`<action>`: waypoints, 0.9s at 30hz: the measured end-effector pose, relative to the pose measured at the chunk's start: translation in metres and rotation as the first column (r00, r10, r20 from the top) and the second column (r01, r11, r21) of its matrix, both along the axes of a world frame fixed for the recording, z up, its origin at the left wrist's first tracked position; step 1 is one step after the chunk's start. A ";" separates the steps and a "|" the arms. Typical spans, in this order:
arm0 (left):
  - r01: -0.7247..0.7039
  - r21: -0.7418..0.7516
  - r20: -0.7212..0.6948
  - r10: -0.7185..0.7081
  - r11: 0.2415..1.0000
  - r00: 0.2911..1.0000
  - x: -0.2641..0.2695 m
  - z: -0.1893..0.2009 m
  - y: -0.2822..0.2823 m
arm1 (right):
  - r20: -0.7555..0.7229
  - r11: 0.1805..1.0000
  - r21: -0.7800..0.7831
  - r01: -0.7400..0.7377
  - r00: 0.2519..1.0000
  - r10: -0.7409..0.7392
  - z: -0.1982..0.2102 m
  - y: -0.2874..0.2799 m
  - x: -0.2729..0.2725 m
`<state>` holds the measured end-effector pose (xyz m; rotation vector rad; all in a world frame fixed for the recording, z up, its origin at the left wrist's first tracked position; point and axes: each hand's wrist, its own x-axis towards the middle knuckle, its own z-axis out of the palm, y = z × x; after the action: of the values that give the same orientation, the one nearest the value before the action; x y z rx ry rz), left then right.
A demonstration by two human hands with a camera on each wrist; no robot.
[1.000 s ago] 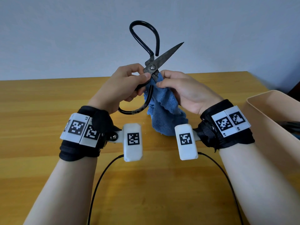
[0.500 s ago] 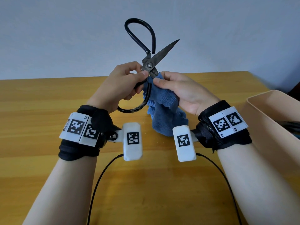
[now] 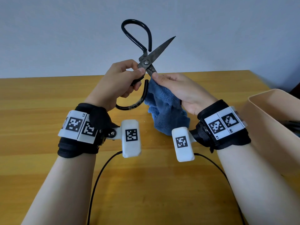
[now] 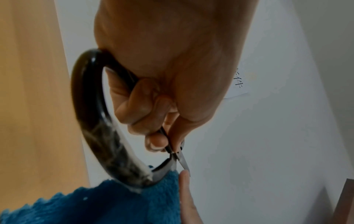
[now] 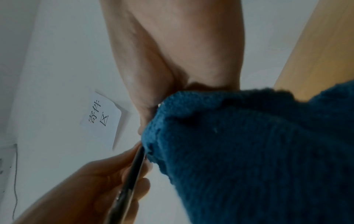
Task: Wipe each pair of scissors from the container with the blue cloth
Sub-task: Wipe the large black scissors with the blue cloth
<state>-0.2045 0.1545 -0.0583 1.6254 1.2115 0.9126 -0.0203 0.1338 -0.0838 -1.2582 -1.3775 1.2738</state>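
The left hand (image 3: 120,83), at the centre of the frame, grips a pair of black-handled scissors (image 3: 146,62) close to the pivot, thumb and fingers curled tight round the lower handle loop, while the right hand (image 3: 177,90) beside it pinches a fold of the blue cloth (image 3: 164,111) around the tip of the lower blade. The scissors stand wide open, one handle loop and the other blade rising toward the upper centre of the frame against a pale wall. Compared with a second ago, the right hand's pinch sits farther down the blade, with bare dark metal now showing between pivot and cloth where the cloth earlier sat bunched against the pivot; the scissors have also risen slightly. That suggests a wiping stroke running out toward the tip of this blade, with the upper blade probably still to be done. The rest of the cloth hangs down to the wooden table (image 3: 40,98). At the right edge of the frame stands the beige container (image 3: 266,127), with dark handles just visible inside it, likely more scissors awaiting their turn.
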 end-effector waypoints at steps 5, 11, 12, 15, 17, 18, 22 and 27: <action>-0.021 -0.021 -0.019 0.020 1.000 1.000 -0.001 -0.003 0.001 | -0.023 1.000 0.017 -0.021 0.999 0.022 -0.002 0.001 0.000; -0.035 -0.015 0.011 0.035 0.999 0.999 -0.004 0.000 0.001 | 0.016 0.998 0.056 0.026 1.000 -0.027 -0.001 0.000 -0.002; -0.035 -0.015 0.017 0.035 0.999 0.999 -0.005 0.000 0.001 | 0.024 0.998 0.054 0.027 0.999 -0.029 -0.001 0.000 -0.002; -0.035 -0.019 0.027 0.035 0.999 0.999 -0.006 0.000 0.002 | 0.027 0.999 0.038 0.027 0.999 -0.028 0.001 -0.001 0.000; -0.050 -0.014 0.029 0.050 0.999 0.998 -0.006 -0.001 0.002 | 0.024 1.000 0.031 -0.003 1.000 0.003 0.001 -0.001 0.003; -0.057 -0.010 0.032 0.058 0.998 0.998 -0.006 -0.001 0.003 | 0.021 0.999 0.027 -0.023 1.000 0.022 0.001 -0.001 0.004; -0.080 -0.004 0.050 0.080 0.997 0.996 -0.007 -0.001 0.003 | 0.066 0.998 0.051 -0.021 0.998 0.018 0.000 -0.001 0.003; -0.095 -0.013 0.065 0.096 0.995 0.993 -0.006 -0.001 0.003 | 0.017 0.998 0.057 -0.001 1.000 0.000 0.000 -0.001 0.003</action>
<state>-0.2107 0.1571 -0.0594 1.5285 1.2550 1.0110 -0.0176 0.1328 -0.0833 -1.2325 -1.4158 1.2187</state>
